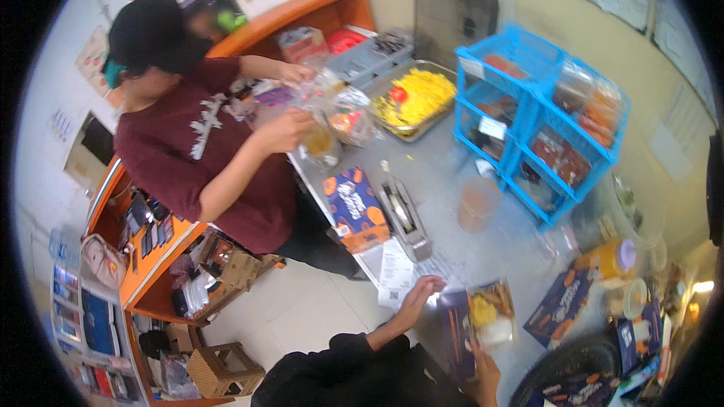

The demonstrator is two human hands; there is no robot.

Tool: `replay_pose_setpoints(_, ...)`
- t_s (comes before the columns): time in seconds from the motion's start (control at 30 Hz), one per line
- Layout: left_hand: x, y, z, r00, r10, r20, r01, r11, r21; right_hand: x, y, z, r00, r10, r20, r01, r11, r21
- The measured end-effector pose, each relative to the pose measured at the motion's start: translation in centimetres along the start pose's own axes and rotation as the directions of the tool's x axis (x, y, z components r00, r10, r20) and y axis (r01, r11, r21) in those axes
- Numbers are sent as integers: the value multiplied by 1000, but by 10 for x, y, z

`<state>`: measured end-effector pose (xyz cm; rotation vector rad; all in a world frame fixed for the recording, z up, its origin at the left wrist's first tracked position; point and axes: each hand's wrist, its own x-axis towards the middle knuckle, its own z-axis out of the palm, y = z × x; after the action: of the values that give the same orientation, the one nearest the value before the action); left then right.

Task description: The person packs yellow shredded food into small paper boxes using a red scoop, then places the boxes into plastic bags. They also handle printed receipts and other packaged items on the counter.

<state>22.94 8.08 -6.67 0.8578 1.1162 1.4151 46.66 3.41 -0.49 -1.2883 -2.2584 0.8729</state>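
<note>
An opened, dark blue printed food box (455,328) lies at the near edge of the metal table, tilted towards me. Yellow food (483,308), a white portion, probably rice, and browned pieces show in its tray. My right hand (483,370) grips the box's near side, fingers at its rim. Left of the box, my left hand (417,301) is stretched out beside a printed paper slip (396,268), with no held thing visible. Just beyond stands a grey tape dispenser (404,215), next to a closed printed box (355,209).
Across the table a co-worker (209,141) handles clear plastic bags (322,138). A metal tray of yellow food (416,96) and blue stacked baskets (537,118) stand farther back. At right are a plastic cup (479,205), a purple-lidded jar (608,257) and a black round container (565,367).
</note>
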Motion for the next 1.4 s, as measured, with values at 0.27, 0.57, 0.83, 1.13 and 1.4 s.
replay_pose_setpoints(0.27,27,35,38,402,-448,799,330,884,330,-13,10,-3,992,98,81,-102,993,50)
replay_pose_setpoints(0.57,14,16,28,747,-135,650,-217,876,431,-40,39,9,877,465,-118,-398,842,363)
replay_pose_setpoints(0.83,25,-58,70,875,238,421,-483,395,782,38,103,57,723,657,-214,-347,613,710)
replay_pose_setpoints(1.13,33,-32,81,524,93,847,-801,391,453,34,147,72,672,711,-205,-345,546,763)
replay_pose_setpoints(1.4,39,-50,108,385,-312,869,-717,491,494,-47,79,57,540,594,-596,-602,768,220)
